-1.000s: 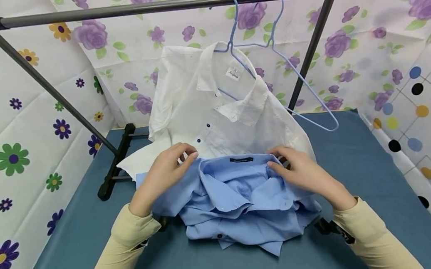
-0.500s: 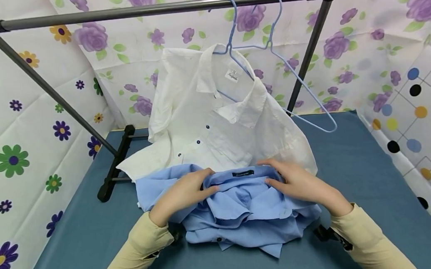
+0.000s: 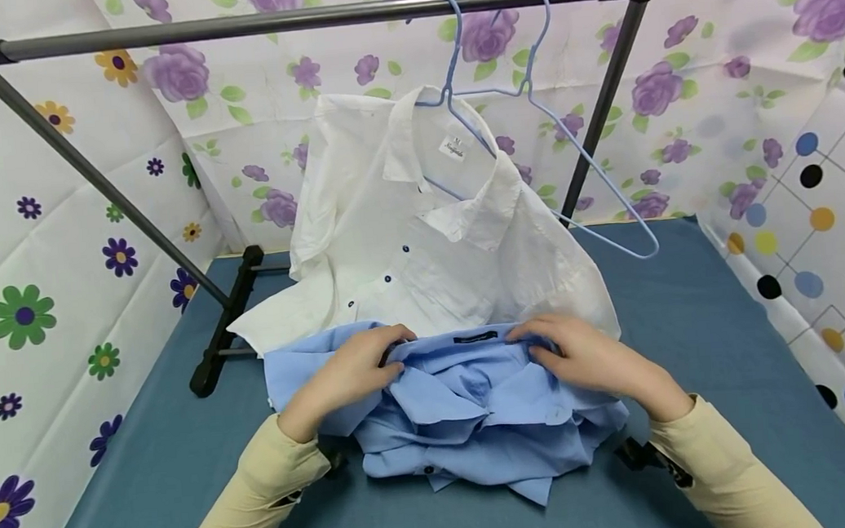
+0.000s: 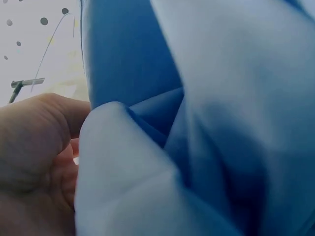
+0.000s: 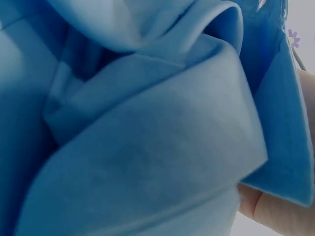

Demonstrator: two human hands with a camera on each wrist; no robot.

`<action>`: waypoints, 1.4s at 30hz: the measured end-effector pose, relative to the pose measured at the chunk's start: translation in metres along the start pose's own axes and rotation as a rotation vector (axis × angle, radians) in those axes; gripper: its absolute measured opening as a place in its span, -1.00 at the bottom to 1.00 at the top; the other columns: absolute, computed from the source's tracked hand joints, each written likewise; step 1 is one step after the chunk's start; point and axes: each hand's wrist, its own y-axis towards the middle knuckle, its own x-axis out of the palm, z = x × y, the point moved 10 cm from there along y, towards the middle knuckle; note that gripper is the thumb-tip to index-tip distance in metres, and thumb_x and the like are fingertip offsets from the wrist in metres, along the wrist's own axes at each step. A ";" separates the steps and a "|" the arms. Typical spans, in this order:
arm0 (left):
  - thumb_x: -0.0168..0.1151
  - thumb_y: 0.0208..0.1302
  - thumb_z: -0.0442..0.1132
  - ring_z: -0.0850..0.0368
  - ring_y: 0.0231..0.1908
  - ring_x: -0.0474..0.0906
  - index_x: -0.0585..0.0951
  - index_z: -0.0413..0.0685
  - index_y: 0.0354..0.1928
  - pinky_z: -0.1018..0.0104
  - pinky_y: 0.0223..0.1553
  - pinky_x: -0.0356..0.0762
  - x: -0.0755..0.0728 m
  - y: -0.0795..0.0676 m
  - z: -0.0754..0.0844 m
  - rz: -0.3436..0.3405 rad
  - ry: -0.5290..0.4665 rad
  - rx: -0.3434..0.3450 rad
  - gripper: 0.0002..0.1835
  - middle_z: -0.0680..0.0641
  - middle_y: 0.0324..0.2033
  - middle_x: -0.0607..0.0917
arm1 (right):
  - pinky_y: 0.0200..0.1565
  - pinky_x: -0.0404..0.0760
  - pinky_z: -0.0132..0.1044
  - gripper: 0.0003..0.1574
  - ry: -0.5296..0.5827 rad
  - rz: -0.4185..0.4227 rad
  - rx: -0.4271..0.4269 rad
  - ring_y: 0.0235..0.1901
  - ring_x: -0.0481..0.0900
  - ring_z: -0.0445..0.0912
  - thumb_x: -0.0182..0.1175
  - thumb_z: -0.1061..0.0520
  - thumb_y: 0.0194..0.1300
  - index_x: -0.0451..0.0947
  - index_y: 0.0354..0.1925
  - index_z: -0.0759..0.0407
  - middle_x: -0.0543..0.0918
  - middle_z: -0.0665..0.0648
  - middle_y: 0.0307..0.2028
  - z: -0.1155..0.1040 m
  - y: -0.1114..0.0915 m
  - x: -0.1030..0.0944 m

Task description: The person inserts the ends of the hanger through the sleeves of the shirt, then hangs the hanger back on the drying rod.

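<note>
A blue button-up shirt lies bunched on the table, its collar facing up and a dark label showing inside the neck. My left hand pinches the left side of the collar between thumb and fingers. At the collar's right side, my right hand pinches the fabric in the same way. Blue folds cover most of the left wrist view, with the left thumb at their edge. In the right wrist view, the collar flap hides most of the right hand.
Behind the blue shirt, a white shirt hangs on a blue hanger from a dark metal rack. A second blue hanger hangs bare to its right. Patterned sheets enclose the blue-covered table.
My left hand has come down from above the shirt's left shoulder to the collar and taken hold. The collar has dropped slightly toward me, the right hand with it.
</note>
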 end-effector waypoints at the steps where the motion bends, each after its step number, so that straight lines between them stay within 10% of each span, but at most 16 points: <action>1: 0.23 0.15 -0.37 0.19 -0.30 0.48 0.53 -0.05 0.02 0.24 -0.26 0.44 -0.005 0.000 0.001 0.015 -0.006 0.003 -0.64 0.03 -0.20 0.61 | -0.06 0.44 -0.13 -0.59 0.000 0.004 -0.005 0.01 0.45 -0.14 0.11 0.25 0.27 0.51 0.08 -0.01 0.53 -0.06 0.00 -0.001 0.001 -0.003; 12: 0.25 0.19 -0.37 0.18 -0.21 0.58 0.53 0.03 -0.09 0.25 -0.23 0.52 -0.082 -0.003 0.029 0.287 -0.050 0.073 -0.73 0.06 -0.19 0.63 | -0.47 0.37 -0.31 -0.38 -0.026 0.133 0.006 -0.51 0.34 -0.20 0.10 0.33 0.18 0.41 0.21 -0.01 0.48 0.02 -0.02 -0.020 0.006 -0.056; 19: 0.23 0.23 -0.34 0.24 -0.17 0.55 0.58 0.12 -0.11 0.29 -0.27 0.53 -0.114 -0.015 0.055 0.370 -0.039 0.172 -0.77 0.11 -0.13 0.63 | -0.61 0.36 -0.38 -0.37 -0.079 0.291 -0.054 -0.50 0.34 -0.23 0.08 0.35 0.16 0.42 0.21 0.01 0.46 -0.01 0.03 -0.039 0.008 -0.088; 42: 0.10 0.05 -0.50 0.21 -0.58 0.29 0.50 -0.11 0.16 0.32 -0.55 0.26 -0.122 -0.024 0.073 0.530 0.238 0.093 -0.46 -0.03 0.20 0.41 | -0.68 0.25 -0.39 -0.29 -0.145 0.358 -0.059 -0.76 0.14 -0.29 0.04 0.39 0.14 0.38 0.25 -0.01 0.41 0.03 0.13 -0.059 0.006 -0.102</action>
